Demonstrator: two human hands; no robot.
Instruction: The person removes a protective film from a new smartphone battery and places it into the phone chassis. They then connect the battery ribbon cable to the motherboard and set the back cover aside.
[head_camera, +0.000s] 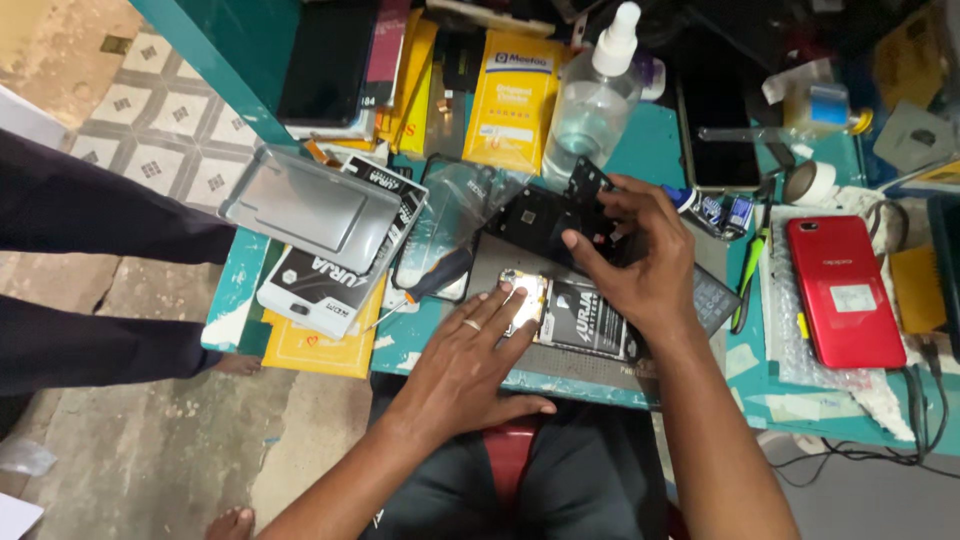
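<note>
An opened phone (575, 318) with its battery showing lies on a grey mat (590, 362) at the front of the teal workbench. My left hand (470, 360) lies flat on it, fingers spread and pressing its near end, a ring on one finger. My right hand (640, 255) grips a black inner cover plate (540, 220), lifted and tilted above the far end of the phone.
A red phone (842, 290) lies on bubble wrap at the right. A clear spray bottle (595, 95), yellow packets (510, 95), a grey phone tray (305, 208), a screwdriver (425, 285) and green tweezers (750, 275) crowd the bench. Another person's dark-clothed legs (90, 270) stand at the left.
</note>
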